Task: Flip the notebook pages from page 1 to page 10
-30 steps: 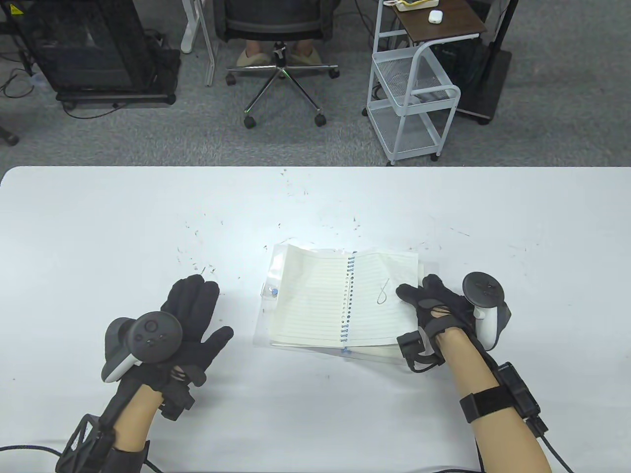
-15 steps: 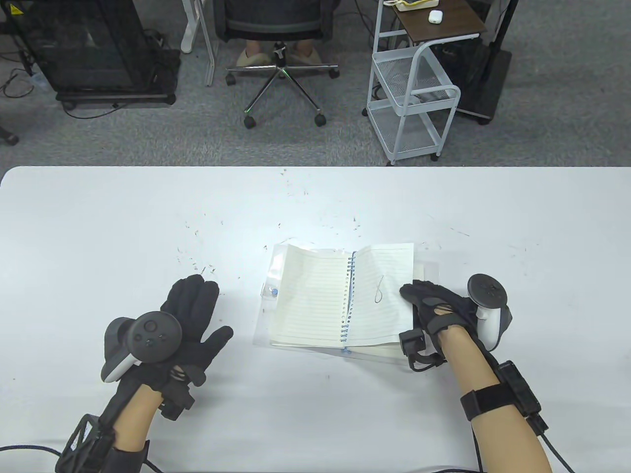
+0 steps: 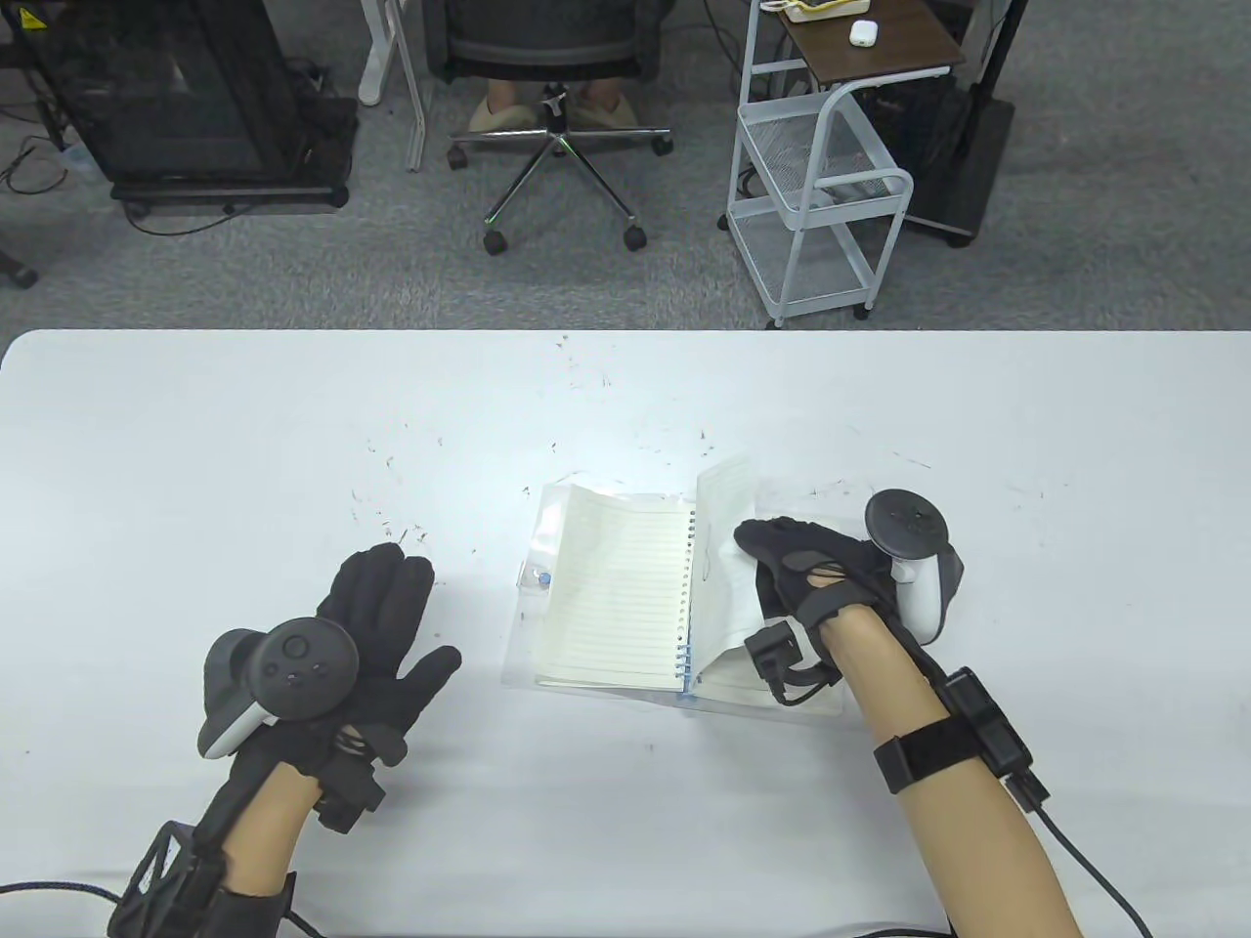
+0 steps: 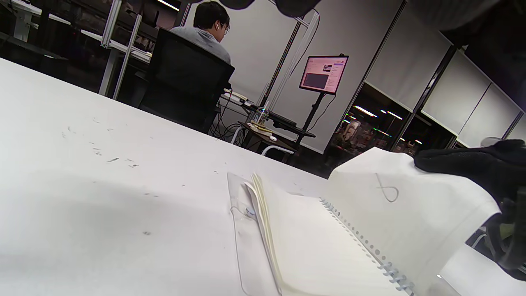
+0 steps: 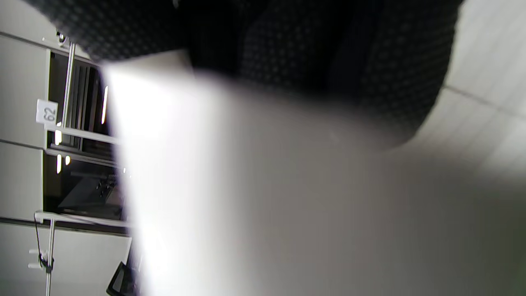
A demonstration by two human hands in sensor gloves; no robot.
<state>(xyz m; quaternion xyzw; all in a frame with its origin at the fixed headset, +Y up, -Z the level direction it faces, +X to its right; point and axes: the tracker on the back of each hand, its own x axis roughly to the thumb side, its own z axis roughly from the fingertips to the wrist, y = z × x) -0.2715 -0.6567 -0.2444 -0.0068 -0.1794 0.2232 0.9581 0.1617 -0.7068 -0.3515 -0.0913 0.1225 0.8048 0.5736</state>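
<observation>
In the table view, the right hand (image 3: 811,567) is sitting right of centre in the frame, gloved in black, its fingers closing on the outer edge of a single lined page (image 3: 725,557) and holding that page raised off the open spiral notebook (image 3: 625,596). The page is standing up and curling, its free edge lifted toward the upper middle of the frame, its bound edge staying at the blue spiral binding (image 3: 687,625). That binding is running from the lower centre of the frame up toward the middle, so the notebook's long axis is lying roughly bottom to top, and the page is swinging about that line. From the right hand, the landing side lies directly to the left in the frame, across the binding, where the already turned left-hand page (image 3: 606,586) is lying flat on its clear plastic cover.

In the left wrist view the raised page (image 4: 394,213) is showing a handwritten loop, probably a page number, with the black glove (image 4: 472,164) gripping its upper corner at the right of the frame.

The left hand (image 3: 376,635) is resting flat and spread wide on the white surface (image 3: 195,469), at the lower left of the frame, well apart from the notebook and holding nothing. The right hand is plainly the nearer one, and the turn will likely need it to carry the page leftward over the binding.
</observation>
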